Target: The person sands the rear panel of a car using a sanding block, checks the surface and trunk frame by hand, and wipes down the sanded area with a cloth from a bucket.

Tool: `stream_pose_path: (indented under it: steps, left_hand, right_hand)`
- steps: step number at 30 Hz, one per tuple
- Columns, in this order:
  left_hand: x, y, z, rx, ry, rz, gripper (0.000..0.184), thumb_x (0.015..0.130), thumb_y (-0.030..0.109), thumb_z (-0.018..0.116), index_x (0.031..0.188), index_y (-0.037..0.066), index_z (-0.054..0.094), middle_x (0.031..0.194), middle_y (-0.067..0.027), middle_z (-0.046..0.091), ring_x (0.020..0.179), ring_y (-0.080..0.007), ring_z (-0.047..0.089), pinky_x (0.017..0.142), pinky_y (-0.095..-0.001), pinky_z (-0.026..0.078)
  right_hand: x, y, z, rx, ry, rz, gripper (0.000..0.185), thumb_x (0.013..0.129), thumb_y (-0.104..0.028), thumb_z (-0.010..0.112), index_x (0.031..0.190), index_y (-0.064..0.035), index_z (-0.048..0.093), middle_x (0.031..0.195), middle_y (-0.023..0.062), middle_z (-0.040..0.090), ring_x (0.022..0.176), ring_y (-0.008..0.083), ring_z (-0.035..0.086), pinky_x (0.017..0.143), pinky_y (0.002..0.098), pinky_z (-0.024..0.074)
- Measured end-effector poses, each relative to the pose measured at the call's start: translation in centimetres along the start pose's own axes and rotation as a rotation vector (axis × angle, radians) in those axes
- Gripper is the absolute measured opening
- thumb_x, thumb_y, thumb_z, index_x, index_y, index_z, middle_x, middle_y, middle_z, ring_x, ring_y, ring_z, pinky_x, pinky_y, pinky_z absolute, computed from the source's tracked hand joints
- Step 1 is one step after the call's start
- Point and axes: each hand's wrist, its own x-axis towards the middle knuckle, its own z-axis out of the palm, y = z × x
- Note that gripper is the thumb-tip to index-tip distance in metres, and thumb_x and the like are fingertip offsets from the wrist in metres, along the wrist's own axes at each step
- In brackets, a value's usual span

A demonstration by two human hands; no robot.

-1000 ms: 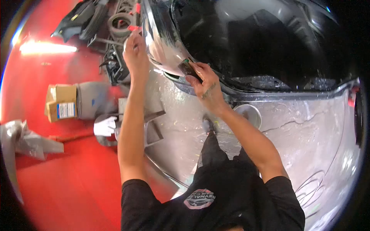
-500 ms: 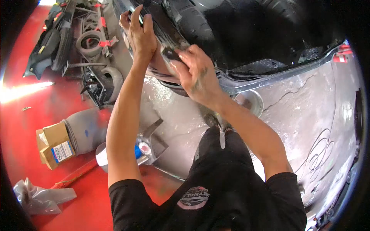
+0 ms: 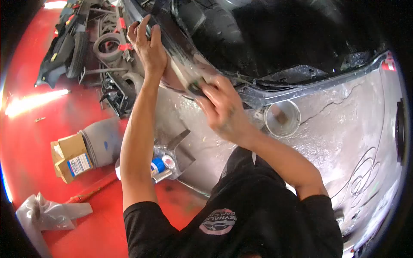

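My left hand lies with its fingers spread against the edge of a wet car body panel. In my right hand is a small dark pad, pinched between thumb and fingers and pressed to the panel's lower end. Motion blurs the pad, so its exact kind cannot be made out. Pale wet streaks run along the panel between the two hands. Beyond it opens the dark hollow of the car body.
A round clear tub stands on the wet floor right of my right hand. At left are a cardboard box, a roll of tape, plastic sheeting and piled car parts. A thin hose coils at right.
My right hand has slid the pad down and slightly right along the panel. My left hand stays on the panel edge. The whole view has shifted a little, showing more of the tub.
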Motion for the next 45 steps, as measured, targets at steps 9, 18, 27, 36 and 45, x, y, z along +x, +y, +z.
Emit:
stream_pose_path:
  steps: [9, 18, 27, 36, 45]
  left_hand:
    - [-0.3, -1.1, 0.0, 0.016, 0.044, 0.026, 0.037, 0.097, 0.020, 0.068, 0.133, 0.010, 0.068, 0.136, -0.0235, 0.053, 0.130, -0.0421, 0.048, 0.111, -0.0478, 0.040]
    - [-3.1, 10.8, -4.9, -0.137, 0.219, -0.147, 0.023, 0.098, 0.008, 0.067, 0.120, 0.002, 0.070, 0.108, -0.0163, 0.070, 0.106, -0.0333, 0.067, 0.093, -0.0427, 0.052]
    - [-17.5, 27.0, -6.9, -1.313, 0.008, -1.329, 0.035, 0.101, 0.015, 0.072, 0.129, -0.003, 0.066, 0.106, -0.0022, 0.072, 0.093, -0.0100, 0.064, 0.080, -0.0269, 0.052]
    - [-16.7, 37.8, 1.7, -0.702, 0.464, -1.648, 0.023, 0.096, 0.013, 0.076, 0.109, -0.004, 0.070, 0.094, -0.0047, 0.071, 0.086, -0.0110, 0.065, 0.075, -0.0260, 0.051]
    - [-15.4, 45.8, 5.2, -0.786, 0.664, -1.512, 0.051, 0.101, 0.015, 0.071, 0.139, -0.003, 0.043, 0.121, -0.0126, 0.066, 0.108, -0.0194, 0.066, 0.091, -0.0328, 0.054]
  right_hand:
    - [0.6, 1.9, -5.7, 0.215, -0.283, 0.500, 0.020, 0.100, -0.017, 0.069, 0.100, 0.0026, 0.070, 0.098, 0.0080, 0.069, 0.083, 0.0173, 0.064, 0.071, 0.0331, 0.0496]
    - [-1.9, 4.3, -10.7, 1.019, -0.061, 0.926, 0.030, 0.105, -0.023, 0.066, 0.121, 0.0017, 0.066, 0.114, 0.0100, 0.072, 0.106, 0.0218, 0.069, 0.096, 0.0409, 0.0567]
    - [-4.0, 6.3, -11.2, 1.010, -0.519, 1.082, 0.029, 0.106, -0.020, 0.063, 0.125, 0.0020, 0.065, 0.111, 0.0080, 0.073, 0.099, 0.0160, 0.070, 0.089, 0.0334, 0.0577]
    - [-3.2, 11.1, -17.6, 0.116, -0.831, -0.131, 0.050, 0.085, -0.009, 0.078, 0.133, -0.0001, 0.064, 0.127, 0.0224, 0.065, 0.120, 0.0392, 0.063, 0.104, 0.0443, 0.0504]
    - [-3.0, 13.6, -22.3, 0.604, -1.000, 0.287, 0.042, 0.088, -0.001, 0.075, 0.129, 0.0033, 0.065, 0.123, 0.0141, 0.067, 0.108, 0.0213, 0.070, 0.093, 0.0354, 0.0582]
